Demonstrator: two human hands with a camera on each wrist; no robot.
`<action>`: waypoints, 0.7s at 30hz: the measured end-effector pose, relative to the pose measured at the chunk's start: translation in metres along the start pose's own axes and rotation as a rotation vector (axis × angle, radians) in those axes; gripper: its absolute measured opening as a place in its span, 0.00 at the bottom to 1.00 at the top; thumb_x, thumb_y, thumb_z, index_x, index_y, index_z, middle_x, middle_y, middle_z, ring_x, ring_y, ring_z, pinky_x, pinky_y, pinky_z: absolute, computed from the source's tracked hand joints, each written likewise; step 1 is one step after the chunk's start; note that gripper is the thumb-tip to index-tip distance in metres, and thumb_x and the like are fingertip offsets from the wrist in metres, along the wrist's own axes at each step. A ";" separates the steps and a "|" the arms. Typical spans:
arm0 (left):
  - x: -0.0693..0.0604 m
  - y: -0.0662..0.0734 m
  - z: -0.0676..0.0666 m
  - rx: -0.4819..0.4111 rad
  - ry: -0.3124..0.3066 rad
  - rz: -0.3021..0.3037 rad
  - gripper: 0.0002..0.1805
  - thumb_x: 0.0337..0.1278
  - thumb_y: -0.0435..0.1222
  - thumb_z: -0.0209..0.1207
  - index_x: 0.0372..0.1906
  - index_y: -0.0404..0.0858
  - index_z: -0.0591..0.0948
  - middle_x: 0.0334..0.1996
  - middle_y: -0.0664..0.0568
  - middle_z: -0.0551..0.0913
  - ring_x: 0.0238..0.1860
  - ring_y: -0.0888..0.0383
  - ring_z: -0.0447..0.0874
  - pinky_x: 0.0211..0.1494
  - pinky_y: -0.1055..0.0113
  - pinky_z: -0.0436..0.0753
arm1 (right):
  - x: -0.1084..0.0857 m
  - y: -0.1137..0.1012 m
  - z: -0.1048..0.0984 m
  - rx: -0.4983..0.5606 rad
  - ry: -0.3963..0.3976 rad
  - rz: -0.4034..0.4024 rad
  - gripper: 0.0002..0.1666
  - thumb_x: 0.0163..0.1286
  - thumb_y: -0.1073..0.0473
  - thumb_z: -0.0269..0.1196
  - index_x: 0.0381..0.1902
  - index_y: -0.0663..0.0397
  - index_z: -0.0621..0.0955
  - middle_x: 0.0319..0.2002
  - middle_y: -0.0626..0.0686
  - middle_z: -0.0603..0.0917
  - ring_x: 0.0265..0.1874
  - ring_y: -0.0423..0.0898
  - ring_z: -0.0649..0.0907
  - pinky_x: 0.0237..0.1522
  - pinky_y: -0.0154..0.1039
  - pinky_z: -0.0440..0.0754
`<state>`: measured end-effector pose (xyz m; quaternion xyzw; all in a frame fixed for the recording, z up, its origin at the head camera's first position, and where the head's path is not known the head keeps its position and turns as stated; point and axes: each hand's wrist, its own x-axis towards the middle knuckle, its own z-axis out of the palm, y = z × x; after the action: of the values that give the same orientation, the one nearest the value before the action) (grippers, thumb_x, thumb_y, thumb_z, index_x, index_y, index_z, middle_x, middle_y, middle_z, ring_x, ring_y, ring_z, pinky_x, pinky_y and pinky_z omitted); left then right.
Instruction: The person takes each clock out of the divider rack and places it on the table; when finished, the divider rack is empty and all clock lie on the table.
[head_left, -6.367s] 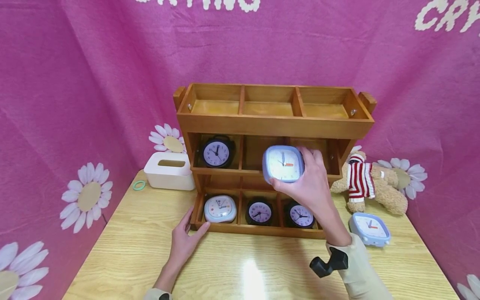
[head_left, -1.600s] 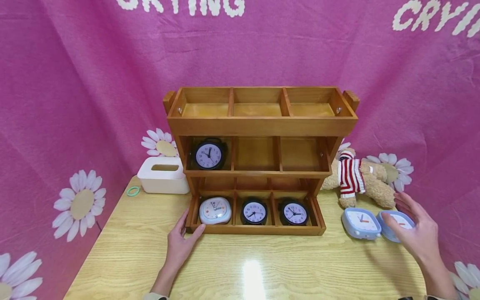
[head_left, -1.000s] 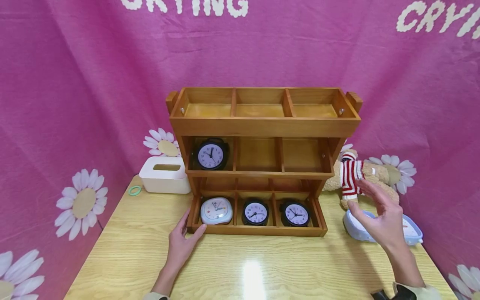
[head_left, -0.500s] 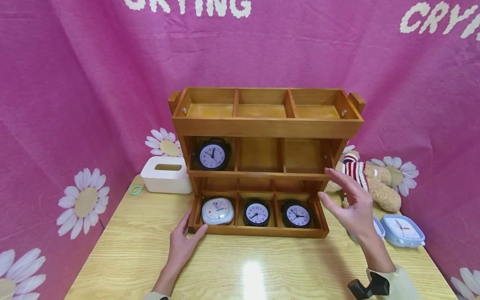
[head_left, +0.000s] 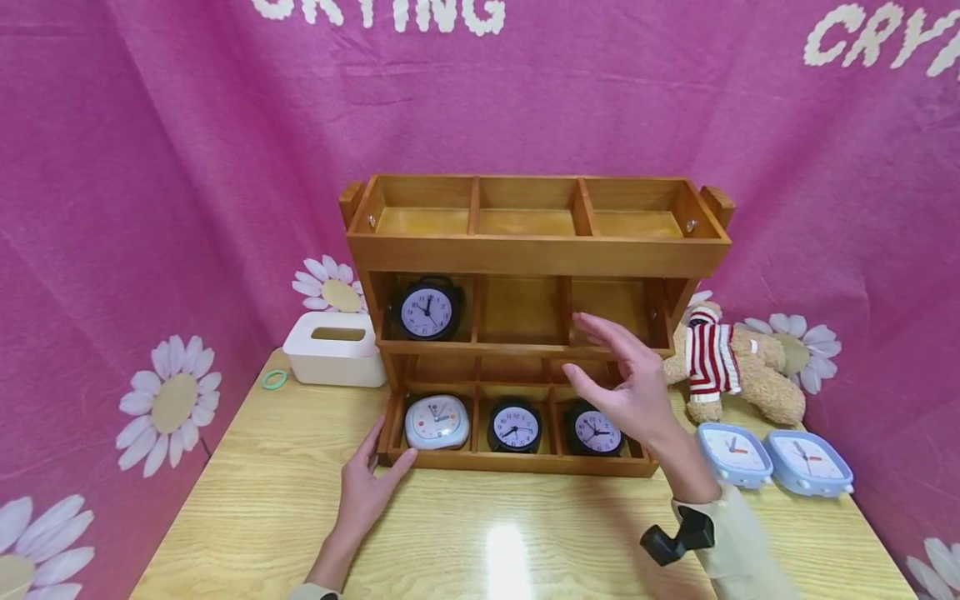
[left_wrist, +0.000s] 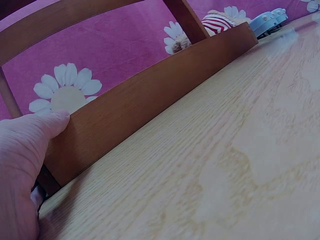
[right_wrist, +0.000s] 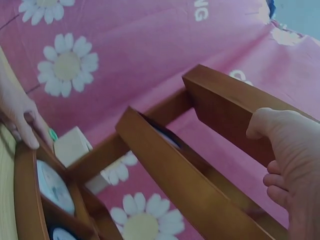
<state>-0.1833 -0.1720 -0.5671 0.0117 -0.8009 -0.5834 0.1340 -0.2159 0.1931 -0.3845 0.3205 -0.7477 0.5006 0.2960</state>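
Note:
A three-tier wooden shelf [head_left: 538,255] stands mid-table with small alarm clocks in its compartments. My left hand [head_left: 365,483] grips its lower left front corner, thumb on the front board, fingers along the side. Just inside sits a white-and-pale-blue clock [head_left: 437,422]. Black clocks [head_left: 514,427] fill the other two bottom compartments, and one black clock [head_left: 430,309] stands in the middle tier's left compartment. In front of that tier's right side hovers my right hand [head_left: 632,387], thumb and fingers spread, holding nothing. Two light-blue clocks [head_left: 735,454] lie side by side on the table, right of the shelf.
A teddy bear [head_left: 712,358] in a striped sweater lies behind the blue clocks. Left of the shelf are a white tissue box [head_left: 333,367] and a green ring [head_left: 273,379] on the wooden table [head_left: 247,517]. Pink cloth [head_left: 540,92] hangs behind.
The light-blue clock my right hand held earlier now lies beside the other on the table. That hand has since moved left, empty, to the shelf. My left hand stays put.

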 end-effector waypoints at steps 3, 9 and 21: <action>0.000 0.000 -0.001 -0.009 -0.001 -0.006 0.44 0.59 0.40 0.75 0.77 0.34 0.69 0.74 0.34 0.69 0.75 0.41 0.67 0.74 0.47 0.70 | 0.009 -0.001 0.017 -0.020 -0.025 -0.002 0.40 0.54 0.76 0.76 0.66 0.64 0.80 0.61 0.63 0.84 0.59 0.51 0.84 0.64 0.37 0.81; 0.000 -0.001 -0.002 -0.013 -0.014 -0.019 0.45 0.60 0.42 0.75 0.78 0.35 0.68 0.76 0.36 0.68 0.76 0.42 0.65 0.75 0.47 0.69 | 0.025 -0.004 0.049 -0.031 -0.097 -0.001 0.38 0.58 0.68 0.77 0.67 0.60 0.80 0.63 0.59 0.84 0.59 0.61 0.83 0.65 0.40 0.82; 0.001 -0.003 -0.001 -0.001 0.002 -0.009 0.44 0.59 0.42 0.75 0.77 0.36 0.70 0.75 0.35 0.69 0.75 0.41 0.66 0.74 0.48 0.71 | 0.052 -0.003 0.102 -0.029 -0.221 -0.028 0.36 0.61 0.61 0.76 0.66 0.66 0.79 0.62 0.65 0.83 0.58 0.60 0.84 0.61 0.53 0.84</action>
<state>-0.1848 -0.1744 -0.5689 0.0159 -0.8005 -0.5844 0.1320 -0.2585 0.0865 -0.3763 0.3799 -0.7783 0.4472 0.2234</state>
